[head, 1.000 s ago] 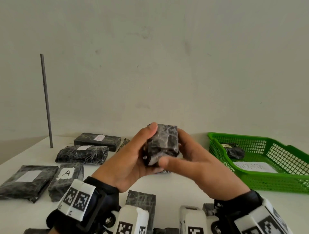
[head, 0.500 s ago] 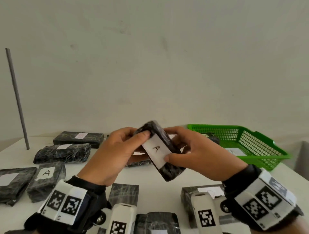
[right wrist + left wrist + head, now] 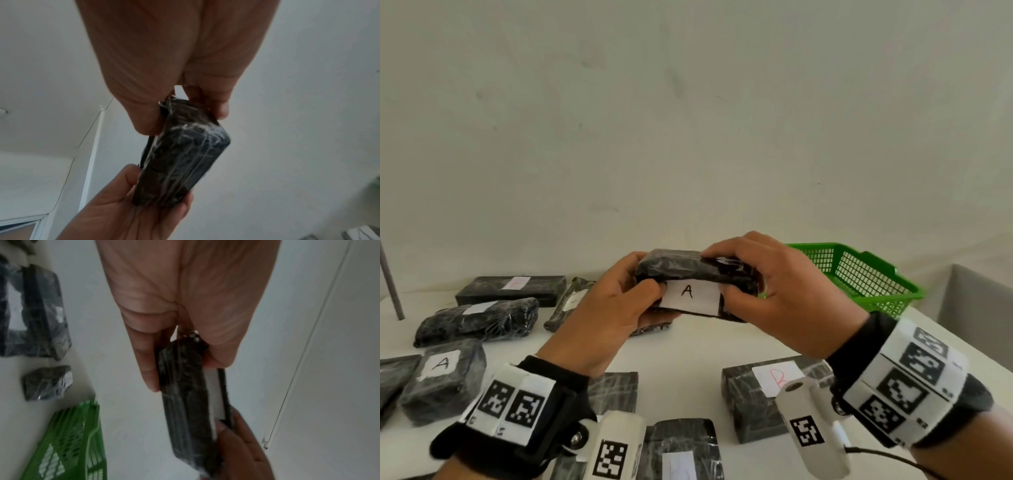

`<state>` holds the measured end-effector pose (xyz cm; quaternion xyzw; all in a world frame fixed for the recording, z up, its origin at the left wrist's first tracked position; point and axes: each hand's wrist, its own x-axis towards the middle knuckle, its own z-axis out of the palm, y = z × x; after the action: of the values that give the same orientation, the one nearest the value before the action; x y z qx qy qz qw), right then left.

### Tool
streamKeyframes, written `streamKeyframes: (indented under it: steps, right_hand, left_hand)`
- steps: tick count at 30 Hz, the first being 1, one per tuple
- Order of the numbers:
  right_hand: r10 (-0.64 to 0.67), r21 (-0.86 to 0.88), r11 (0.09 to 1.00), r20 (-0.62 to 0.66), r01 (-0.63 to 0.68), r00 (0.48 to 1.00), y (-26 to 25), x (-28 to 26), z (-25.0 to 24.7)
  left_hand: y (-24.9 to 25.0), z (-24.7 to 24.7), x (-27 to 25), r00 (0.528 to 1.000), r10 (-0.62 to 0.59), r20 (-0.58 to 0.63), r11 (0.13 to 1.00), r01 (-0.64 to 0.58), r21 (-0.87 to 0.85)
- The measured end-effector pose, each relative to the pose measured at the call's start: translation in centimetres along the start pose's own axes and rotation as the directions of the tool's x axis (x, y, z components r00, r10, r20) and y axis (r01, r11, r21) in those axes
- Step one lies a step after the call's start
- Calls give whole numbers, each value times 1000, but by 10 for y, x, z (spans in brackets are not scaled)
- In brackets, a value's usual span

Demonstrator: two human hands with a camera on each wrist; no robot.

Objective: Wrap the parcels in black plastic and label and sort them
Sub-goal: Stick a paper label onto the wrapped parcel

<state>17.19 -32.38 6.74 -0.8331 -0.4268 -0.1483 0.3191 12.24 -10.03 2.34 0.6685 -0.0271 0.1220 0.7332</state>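
I hold a small parcel (image 3: 690, 270) wrapped in black plastic in the air above the white table (image 3: 688, 346). Its white label (image 3: 690, 293), marked "A", faces me. My left hand (image 3: 616, 301) grips the parcel's left end, thumb on the label's edge. My right hand (image 3: 774, 284) grips the right end, fingers over the top. The left wrist view shows the parcel (image 3: 185, 399) edge-on between both hands. In the right wrist view the parcel (image 3: 180, 155) is pinched by my right fingers and cupped by my left palm.
A green mesh basket (image 3: 866, 277) stands at the back right. Several wrapped black parcels lie on the table's left, one marked "A" (image 3: 441, 377). A parcel marked "B" (image 3: 774, 387) and two more lie near me. A grey rod (image 3: 390, 277) stands at the far left.
The parcel has been turned from end-on, through a tilt, to level with its "A" label facing me. Both hands have kept hold. The head view swung right.
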Motion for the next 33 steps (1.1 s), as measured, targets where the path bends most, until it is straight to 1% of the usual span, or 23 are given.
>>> streamKeyframes:
  steps: [3,5,6,8,10,12,14,15,16,18,20,21,22,25,27,30,32,33]
  right_hand:
    - [-15,33,999,-16,16,1000,1,2,-11]
    - [5,82,997,-16,-3,1000,2,3,-16]
    - [33,135,990,-14,-31,999,3,4,-18]
    - [106,237,967,-21,-98,994,6,6,-20]
    - [199,319,932,-47,-174,979,15,9,-22]
    - [305,429,864,-30,-263,952,24,12,-23]
    - [367,477,819,-5,-320,930,33,15,-25]
    - [377,465,820,1,-335,926,37,15,-27]
    - [375,437,833,8,-340,927,40,15,-30]
    - [328,346,881,47,-323,944,42,11,-40]
    - [286,209,929,116,-305,951,43,5,-53]
    - [277,130,947,125,-293,953,46,3,-58]
    - [271,65,958,114,-280,956,50,2,-63]
    - [280,-30,960,89,-278,956,76,8,-77]
    - [317,-115,946,130,-304,939,99,14,-87]
    - [405,-250,902,211,-352,889,135,24,-104]
    - [476,-343,855,228,-388,849,161,32,-117]
    - [513,-386,828,228,-407,827,174,36,-122]
  left_hand:
    - [13,2,-2,994,50,101,995,-58,76]
    - [23,5,0,991,50,125,988,-67,137]
    - [27,7,1,992,40,123,988,-57,146]
    - [35,15,4,994,-11,106,991,-4,135]
    - [40,26,8,991,-97,93,991,88,96]
    - [42,37,14,979,-182,91,982,176,75]
    - [42,46,20,963,-245,109,968,237,83]
    - [42,49,23,956,-266,122,963,257,83]
    - [42,52,27,951,-280,132,959,272,76]
    - [41,57,34,944,-301,133,953,296,60]
    - [40,65,42,935,-329,135,944,326,48]
    - [39,69,47,927,-348,141,937,346,45]
    - [38,75,51,917,-368,152,930,365,50]
    - [31,96,70,895,-408,180,912,392,119]
    - [24,114,86,904,-393,169,914,365,175]
    - [11,135,117,940,-317,129,913,265,310]
    - [-1,141,142,958,-266,111,861,184,474]
    - [-7,143,156,965,-235,117,810,128,572]
